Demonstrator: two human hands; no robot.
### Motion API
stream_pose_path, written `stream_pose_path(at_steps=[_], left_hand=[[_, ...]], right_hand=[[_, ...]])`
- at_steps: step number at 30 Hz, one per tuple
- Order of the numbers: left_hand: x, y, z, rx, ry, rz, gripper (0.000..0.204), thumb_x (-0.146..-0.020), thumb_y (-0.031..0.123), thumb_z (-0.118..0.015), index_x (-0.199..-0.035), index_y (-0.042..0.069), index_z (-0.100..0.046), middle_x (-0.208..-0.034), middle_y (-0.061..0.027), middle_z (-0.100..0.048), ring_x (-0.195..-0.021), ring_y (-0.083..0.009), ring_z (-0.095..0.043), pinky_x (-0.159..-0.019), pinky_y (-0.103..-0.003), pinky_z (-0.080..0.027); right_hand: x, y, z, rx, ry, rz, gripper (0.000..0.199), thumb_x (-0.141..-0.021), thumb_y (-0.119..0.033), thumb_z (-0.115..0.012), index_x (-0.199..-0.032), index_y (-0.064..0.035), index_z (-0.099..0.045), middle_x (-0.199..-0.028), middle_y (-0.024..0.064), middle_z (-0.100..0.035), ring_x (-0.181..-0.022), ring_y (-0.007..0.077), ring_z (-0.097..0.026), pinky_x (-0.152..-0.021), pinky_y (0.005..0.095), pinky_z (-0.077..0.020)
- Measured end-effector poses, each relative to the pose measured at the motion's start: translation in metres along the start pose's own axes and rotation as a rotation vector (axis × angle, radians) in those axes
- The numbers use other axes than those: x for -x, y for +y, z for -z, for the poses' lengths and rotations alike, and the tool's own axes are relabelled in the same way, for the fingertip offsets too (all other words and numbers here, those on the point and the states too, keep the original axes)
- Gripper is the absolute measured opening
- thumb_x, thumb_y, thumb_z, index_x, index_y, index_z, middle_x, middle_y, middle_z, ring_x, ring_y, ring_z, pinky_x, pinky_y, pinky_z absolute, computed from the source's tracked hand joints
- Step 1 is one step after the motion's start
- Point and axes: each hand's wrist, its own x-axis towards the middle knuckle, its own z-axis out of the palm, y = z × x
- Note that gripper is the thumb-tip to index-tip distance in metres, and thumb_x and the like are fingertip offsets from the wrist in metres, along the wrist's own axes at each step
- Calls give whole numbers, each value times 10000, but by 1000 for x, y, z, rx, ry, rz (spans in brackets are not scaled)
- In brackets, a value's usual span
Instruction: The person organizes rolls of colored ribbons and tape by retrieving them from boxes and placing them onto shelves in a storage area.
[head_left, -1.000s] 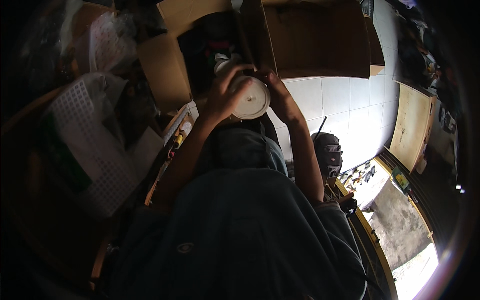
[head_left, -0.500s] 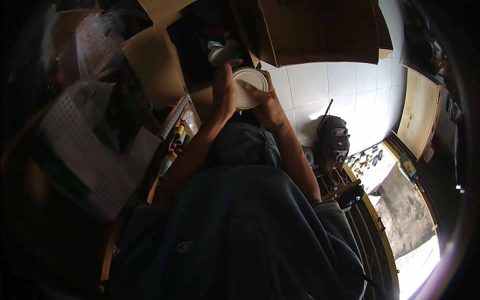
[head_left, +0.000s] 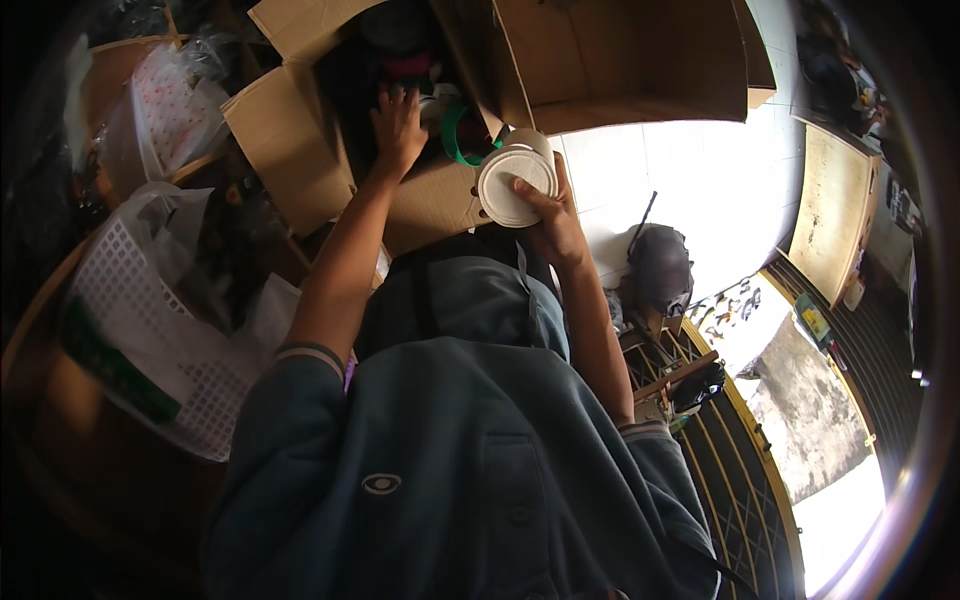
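My right hand [head_left: 562, 220] grips a pale, round, disc-faced object [head_left: 517, 188], its thumb pressed across the flat face. A second pale round piece [head_left: 527, 142] shows just behind the disc; I cannot tell whether the two are joined. My left hand [head_left: 400, 128] reaches into an open cardboard box [head_left: 425, 205], fingers stretched out over dark contents and close to a dark pink item [head_left: 405, 68]. Whether the fingertips touch anything there is unclear. Between the hands, a green ring [head_left: 458, 135] stands in the box beside a whitish thing.
Another open cardboard box [head_left: 630, 65] lies at the far right. To the left stand a white perforated basket [head_left: 215, 395] with plastic bags and a clear spotted bag [head_left: 175, 105]. A dark backpack [head_left: 660, 265] rests on the tiled floor at right, near a yellow-framed metal gate [head_left: 745, 420].
My left hand has left the pale disc and moved forward and left into the box. My right hand keeps hold of the disc, now slightly right and lower. The green ring has come into clear view.
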Motion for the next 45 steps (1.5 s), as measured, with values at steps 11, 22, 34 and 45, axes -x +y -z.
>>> stream_pose_path(at_steps=[11, 22, 34, 45], left_hand=[[24, -38, 60, 687, 136, 173, 378, -846, 285, -667, -1059, 13, -514, -1000, -185, -618, -918, -336, -604, -772, -450, -469], [86, 10, 290, 1373, 76, 175, 324, -814, 166, -576, -1102, 23, -539, -994, -92, -589, -954, -156, -554, -835, -287, -426], [90, 95, 196, 703, 164, -24, 393, -830, 256, -587, -1087, -13, -461, -1048, -191, -449, -986, -328, -436, -872, -414, -373], [73, 82, 181, 1258, -422, 13, 369, -988, 274, -354, -1101, -6, -565, -991, -113, -605, -918, -171, -565, -837, -317, -432]], right_hand=[[4, -12, 0, 65, 20, 18, 421, -831, -41, -658, -1186, -50, -432, -1080, 95, -557, -966, 180, -589, -800, 317, -526], [-22, -12, -21, -142, -185, -119, 571, -959, -508, -412, -1329, -73, -414, -1200, 86, -551, -1135, 223, -521, -975, 384, -410], [14, -12, -15, 91, -283, -96, 634, -775, -169, -691, -1307, -19, -381, -1172, 120, -539, -1102, 226, -528, -965, 365, -411], [24, -38, 6, 621, -327, -27, 705, -690, -126, -782, -1280, -7, -415, -1118, 104, -569, -1058, 217, -545, -947, 343, -408]])
